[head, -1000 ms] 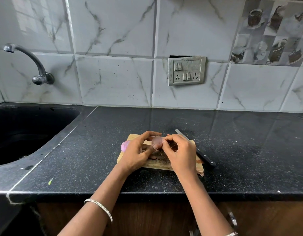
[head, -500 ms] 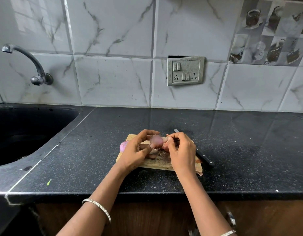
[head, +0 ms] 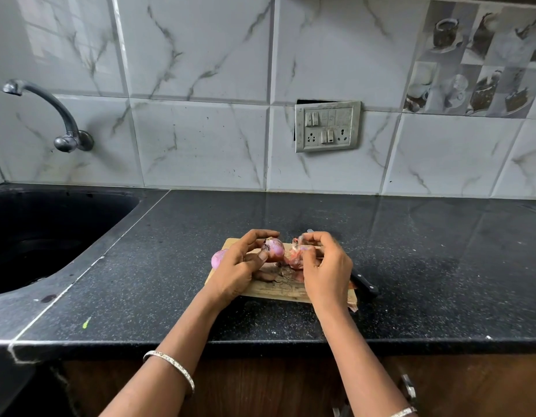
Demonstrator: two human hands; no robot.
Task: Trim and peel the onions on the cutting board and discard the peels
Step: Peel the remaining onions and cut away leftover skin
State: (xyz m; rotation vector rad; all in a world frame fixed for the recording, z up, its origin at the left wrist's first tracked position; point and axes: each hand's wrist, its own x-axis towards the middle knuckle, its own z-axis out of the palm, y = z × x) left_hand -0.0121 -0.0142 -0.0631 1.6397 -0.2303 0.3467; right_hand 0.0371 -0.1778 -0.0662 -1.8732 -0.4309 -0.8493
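A silver bangle (head: pixel 170 364) is worn on the left wrist, closest of all. Past it, a wooden cutting board (head: pixel 269 293) is laid on the black surface (head: pixel 140 281), near the front edge and about halfway along it. Dark bits of peel (head: pixel 268 276) are scattered on the board. Above the board a small purple onion (head: pixel 274 247) is held by the left hand (head: pixel 238 267). Its grip is curled round the onion, with the thumb pressed on the near side and the fingers arched over the top. A strip of pink skin (head: pixel 295 257) is pinched in the grip of the right hand (head: pixel 326 267), just beside the onion. A second onion (head: pixel 218 257) is seen at the board's left edge, partly hidden by the left hand. A black-handled knife (head: pixel 364 285) is laid along the board's right side. A dark sink (head: pixel 50 236) is set into the left end of the surface. Behind the back edge, a tap (head: pixel 71 141) and a switch plate (head: pixel 327 126) are fixed to the tiled wall.
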